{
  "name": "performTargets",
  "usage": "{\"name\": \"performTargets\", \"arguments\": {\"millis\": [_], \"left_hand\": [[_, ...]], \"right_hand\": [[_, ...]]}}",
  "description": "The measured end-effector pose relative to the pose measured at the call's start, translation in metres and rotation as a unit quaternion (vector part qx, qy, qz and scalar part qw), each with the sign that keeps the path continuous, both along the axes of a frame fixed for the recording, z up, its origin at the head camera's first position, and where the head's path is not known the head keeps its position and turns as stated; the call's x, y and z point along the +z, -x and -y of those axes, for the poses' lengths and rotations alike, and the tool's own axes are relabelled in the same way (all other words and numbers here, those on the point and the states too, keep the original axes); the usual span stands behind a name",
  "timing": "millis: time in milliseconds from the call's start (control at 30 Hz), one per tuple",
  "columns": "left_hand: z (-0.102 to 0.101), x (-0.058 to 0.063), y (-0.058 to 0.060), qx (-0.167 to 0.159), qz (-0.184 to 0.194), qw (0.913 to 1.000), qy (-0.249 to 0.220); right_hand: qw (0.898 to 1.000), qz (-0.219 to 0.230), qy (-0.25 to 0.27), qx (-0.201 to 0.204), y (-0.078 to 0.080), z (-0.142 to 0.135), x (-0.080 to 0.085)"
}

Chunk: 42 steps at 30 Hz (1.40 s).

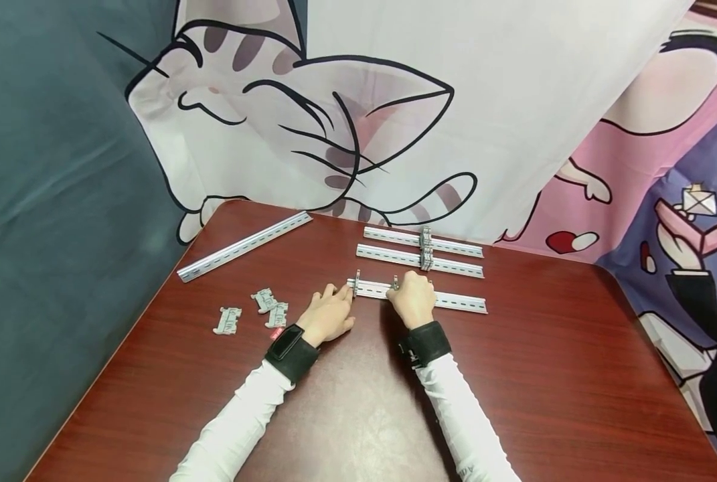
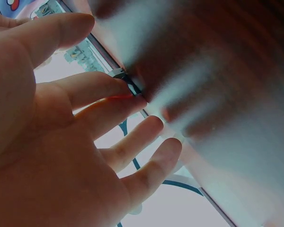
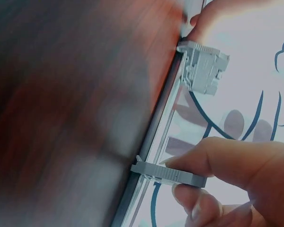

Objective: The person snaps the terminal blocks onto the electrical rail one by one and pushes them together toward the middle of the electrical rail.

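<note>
My right hand (image 1: 414,299) pinches a grey terminal block (image 3: 170,174) between thumb and fingers. One edge of that block meets the nearest slotted metal DIN rail (image 1: 460,302). A second terminal block (image 3: 203,68) stands upright on the same rail, towards its left end; the head view shows this block (image 1: 357,282) too. At that end, my left hand (image 1: 328,313) has its fingertips right by the rail and the block. Its fingers (image 2: 137,142) are loosely spread in the left wrist view, the palm bare.
Two shorter rails (image 1: 388,253) lie parallel behind, with grey terminal blocks (image 1: 426,249) clustered across them. A longer rail (image 1: 244,246) lies slanted at the back left. Three loose terminal blocks (image 1: 228,320) lie flat left of my left hand, near a small red piece (image 1: 276,333). A printed cloth hangs behind the table.
</note>
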State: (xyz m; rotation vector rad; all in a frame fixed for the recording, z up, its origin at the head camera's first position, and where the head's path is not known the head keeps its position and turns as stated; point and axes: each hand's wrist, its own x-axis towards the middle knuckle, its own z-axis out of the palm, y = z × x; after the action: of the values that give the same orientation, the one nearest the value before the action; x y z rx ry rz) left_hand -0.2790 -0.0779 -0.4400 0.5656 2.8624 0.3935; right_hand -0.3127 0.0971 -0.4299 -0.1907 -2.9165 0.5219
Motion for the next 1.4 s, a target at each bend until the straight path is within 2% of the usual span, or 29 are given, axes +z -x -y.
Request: {"name": "performTargets", "arguments": {"millis": [567, 933, 1400], "left_hand": [[0.001, -0.002, -0.008, 0.011, 0.012, 0.9998, -0.010], [-0.001, 0.002, -0.001, 0.003, 0.004, 1.0000, -0.005], [-0.001, 0.001, 0.000, -0.001, 0.003, 1.0000, 0.001]], "right_hand": [[1.000, 0.003, 0.013, -0.029, -0.006, -0.025, -0.001], [0.999, 0.012, 0.014, -0.044, -0.003, -0.042, 0.008], [0.999, 0.012, 0.011, -0.050, -0.003, -0.050, 0.007]]}}
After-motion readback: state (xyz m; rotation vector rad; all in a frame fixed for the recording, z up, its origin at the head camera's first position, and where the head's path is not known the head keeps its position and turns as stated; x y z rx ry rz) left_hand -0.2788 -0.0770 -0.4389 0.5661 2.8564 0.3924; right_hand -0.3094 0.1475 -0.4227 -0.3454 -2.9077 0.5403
